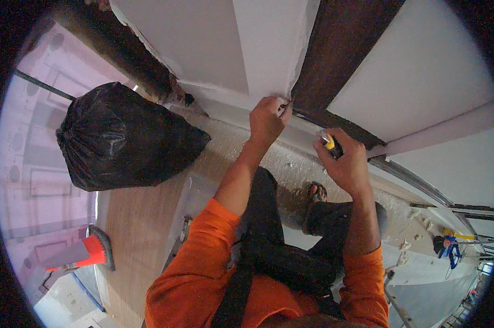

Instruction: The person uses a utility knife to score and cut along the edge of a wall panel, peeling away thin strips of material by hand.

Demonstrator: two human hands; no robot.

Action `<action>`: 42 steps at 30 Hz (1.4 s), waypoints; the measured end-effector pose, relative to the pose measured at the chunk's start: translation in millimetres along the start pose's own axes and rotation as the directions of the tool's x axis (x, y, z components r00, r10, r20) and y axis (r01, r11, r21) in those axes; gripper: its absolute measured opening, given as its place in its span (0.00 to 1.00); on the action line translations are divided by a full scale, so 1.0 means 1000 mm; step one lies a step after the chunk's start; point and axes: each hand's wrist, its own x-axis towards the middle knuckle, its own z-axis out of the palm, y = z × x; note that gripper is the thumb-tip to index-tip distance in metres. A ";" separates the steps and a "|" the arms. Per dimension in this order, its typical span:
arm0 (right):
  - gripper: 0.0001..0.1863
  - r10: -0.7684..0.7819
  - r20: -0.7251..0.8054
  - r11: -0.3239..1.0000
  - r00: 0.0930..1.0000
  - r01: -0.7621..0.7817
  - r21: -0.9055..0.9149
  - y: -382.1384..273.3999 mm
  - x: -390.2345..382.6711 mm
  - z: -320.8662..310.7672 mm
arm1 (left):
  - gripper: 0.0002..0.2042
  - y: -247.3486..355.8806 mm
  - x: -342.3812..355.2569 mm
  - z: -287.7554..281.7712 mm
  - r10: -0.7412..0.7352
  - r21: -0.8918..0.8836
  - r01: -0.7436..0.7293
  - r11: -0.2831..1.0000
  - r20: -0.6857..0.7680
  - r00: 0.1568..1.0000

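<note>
My left hand (266, 120) is closed in a pinch at the foot of the white wall panel (269, 49), beside the lower corner of a dark brown frame (348, 52). Something small and dark shows at its fingertips, too small to name. A yellow and black utility knife (331, 143) sits in my right hand (345, 164), its metal end pointing up toward the frame's bottom rail. My right fingers are wrapped round its body, just in front of the white baseboard strip.
A full black garbage bag (121, 136) stands at the left. An orange traffic cone (94, 251) lies near pinkish sheeting. Scraps litter the floor along the wall. Blue and yellow tools (452, 249) lie far right, near a metal floor track (413, 177).
</note>
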 end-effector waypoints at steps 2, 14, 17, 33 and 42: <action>0.14 -0.010 0.020 1.000 1.000 0.010 -0.007 0.002 -0.001 0.000 | 0.08 0.001 -0.003 0.002 -0.040 0.026 0.040 0.999 0.013 0.999; 0.21 -0.077 0.131 0.995 0.988 0.084 -0.046 0.020 -0.013 -0.013 | 0.09 -0.018 0.020 -0.021 -0.033 -0.150 0.080 0.985 0.291 0.956; 0.21 -0.094 0.143 0.995 0.985 0.098 -0.023 0.024 -0.013 -0.017 | 0.11 -0.018 0.026 -0.030 -0.067 -0.163 0.139 0.977 0.380 0.922; 0.14 -0.105 -0.002 0.994 0.994 0.105 -0.001 0.037 -0.009 -0.033 | 0.12 -0.014 0.025 -0.035 -0.061 -0.276 0.146 0.950 0.295 0.954; 0.15 -0.130 0.024 0.992 0.991 0.130 0.002 0.046 -0.004 -0.032 | 0.15 0.052 0.057 -0.031 -0.062 0.045 0.060 0.997 0.047 0.997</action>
